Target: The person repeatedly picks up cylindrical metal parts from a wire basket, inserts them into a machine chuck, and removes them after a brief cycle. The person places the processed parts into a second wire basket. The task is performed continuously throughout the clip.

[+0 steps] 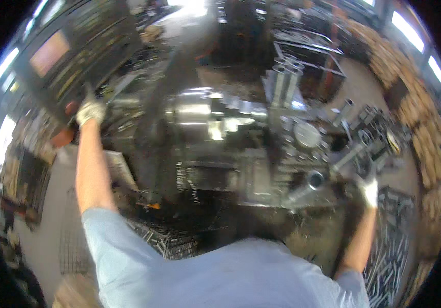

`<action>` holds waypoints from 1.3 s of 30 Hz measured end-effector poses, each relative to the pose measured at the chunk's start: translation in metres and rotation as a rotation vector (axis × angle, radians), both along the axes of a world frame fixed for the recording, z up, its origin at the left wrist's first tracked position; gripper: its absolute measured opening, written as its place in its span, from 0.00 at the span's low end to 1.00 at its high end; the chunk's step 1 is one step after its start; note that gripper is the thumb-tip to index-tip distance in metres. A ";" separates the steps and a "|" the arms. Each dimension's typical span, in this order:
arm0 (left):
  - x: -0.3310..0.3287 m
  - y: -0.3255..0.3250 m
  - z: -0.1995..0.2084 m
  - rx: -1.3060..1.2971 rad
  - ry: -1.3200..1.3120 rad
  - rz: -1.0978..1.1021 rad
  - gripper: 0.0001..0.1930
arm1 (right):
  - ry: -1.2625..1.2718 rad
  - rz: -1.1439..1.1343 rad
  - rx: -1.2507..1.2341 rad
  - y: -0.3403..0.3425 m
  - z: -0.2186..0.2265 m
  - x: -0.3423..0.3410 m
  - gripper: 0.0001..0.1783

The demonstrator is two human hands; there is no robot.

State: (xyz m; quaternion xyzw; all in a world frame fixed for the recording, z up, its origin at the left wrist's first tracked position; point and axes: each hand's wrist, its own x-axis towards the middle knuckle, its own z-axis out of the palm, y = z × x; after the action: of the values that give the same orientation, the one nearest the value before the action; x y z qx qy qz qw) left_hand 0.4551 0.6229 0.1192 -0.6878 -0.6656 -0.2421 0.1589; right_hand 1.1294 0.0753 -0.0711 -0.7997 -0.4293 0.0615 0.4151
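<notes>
In front of me stands a metal lathe with a shiny chuck (195,109) at its middle. My left hand (91,111), in a pale glove, reaches far out to the left beside a red knob (71,107). Its fingers are smeared, so I cannot make out whether it grips anything. Out to the right, my right hand (368,191), also in a pale glove, is beside the machine's right end. Blur hides its fingers too. A metal tube (306,187) lies on the lathe to the left of my right hand, its open end showing. A round metal disc (307,134) sits farther back.
Several upright tubes (285,82) stand behind the disc. More metal parts (369,136) crowd the right end. Metal rods (388,251) fill a container at lower right. Brown sacks (425,138) line the right side. A wire mesh rack (73,236) is at lower left.
</notes>
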 end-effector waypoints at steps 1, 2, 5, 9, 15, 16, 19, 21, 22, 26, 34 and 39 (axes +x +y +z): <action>0.008 -0.009 -0.004 0.119 -0.017 -0.042 0.39 | 0.053 0.017 0.088 0.006 -0.014 0.001 0.49; 0.020 -0.025 -0.006 0.227 -0.077 -0.074 0.35 | 0.008 -0.073 0.078 0.013 -0.020 0.005 0.49; 0.072 -0.123 -0.035 0.586 -0.167 -0.378 0.22 | -0.036 -0.030 0.028 0.049 -0.031 0.008 0.41; 0.137 -0.290 -0.110 0.299 -0.370 -0.619 0.14 | 0.032 -0.115 0.009 0.087 -0.008 0.005 0.29; 0.182 -0.433 -0.144 -0.532 -0.669 -0.681 0.35 | -0.036 0.003 0.179 0.066 0.084 -0.055 0.19; 0.189 -0.446 -0.138 -0.396 -0.621 -0.821 0.43 | 0.045 0.101 0.198 0.054 0.096 -0.079 0.19; 0.204 -0.474 -0.123 -0.426 -0.683 -0.898 0.57 | 0.410 0.774 0.344 0.045 0.107 -0.173 0.29; 0.196 -0.502 -0.124 -0.639 -0.859 -0.802 0.56 | 0.356 1.142 0.194 0.046 0.101 -0.240 0.32; 0.181 -0.522 -0.128 -0.621 -0.891 -0.705 0.54 | 0.417 1.269 0.112 0.046 0.097 -0.273 0.33; 0.075 -0.636 -0.168 -0.572 -0.942 -0.286 0.45 | 0.528 1.247 0.110 0.021 0.095 -0.407 0.34; -0.086 -0.937 -0.303 -0.001 -1.178 0.640 0.35 | 0.793 1.823 0.436 -0.152 0.123 -0.711 0.22; -0.093 -1.042 -0.283 0.379 -1.246 1.012 0.33 | 0.900 2.179 0.952 -0.341 0.229 -0.862 0.23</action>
State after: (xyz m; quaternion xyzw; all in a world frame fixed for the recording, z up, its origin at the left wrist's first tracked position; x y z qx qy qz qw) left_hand 0.3622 -0.4189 -0.1637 -0.0062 -0.8091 -0.5865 -0.0363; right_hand 0.2670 -0.2654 0.1584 0.2849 -0.6631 0.4750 0.5034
